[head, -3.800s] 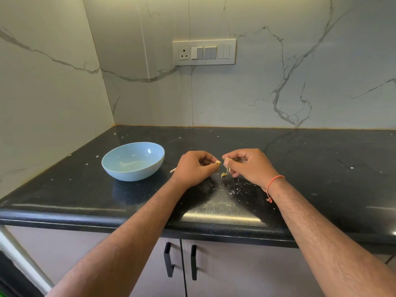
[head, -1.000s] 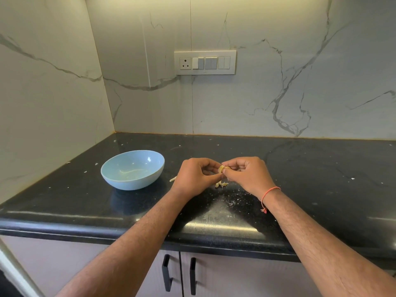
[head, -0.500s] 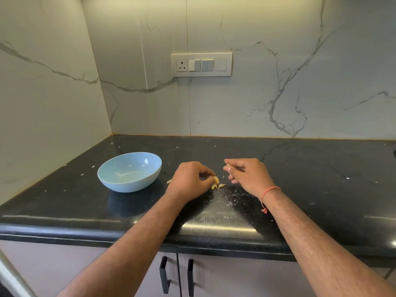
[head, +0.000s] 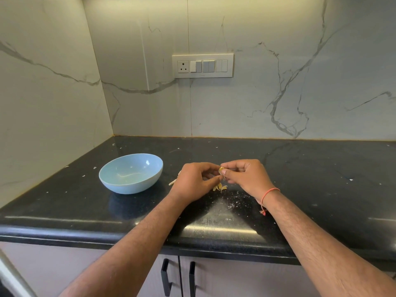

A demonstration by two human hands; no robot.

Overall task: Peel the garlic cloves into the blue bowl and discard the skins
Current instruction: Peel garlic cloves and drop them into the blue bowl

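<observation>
hands rejoined | right hand (head: pixel 246 179) pinches garlic clove (head: pixel 221 169) | counter right open

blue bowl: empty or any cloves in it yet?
Empty: the blue bowl stands upright and its bare inside shows only a light reflection.

White veined marble walls (head: pixel 257 103); switch panel (head: pixel 202 65); black speckled countertop (head: pixel 310 179); grey cabinet doors (head: pixel 235 279).

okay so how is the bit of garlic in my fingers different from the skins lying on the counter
The garlic clove is held up off the counter, pinched between the fingertips of the right hand and the left hand; the skins lie loose on the black countertop below. The clove shows as one small lump; the skins are several thin curled flakes. Both look pale yellowish.
</observation>
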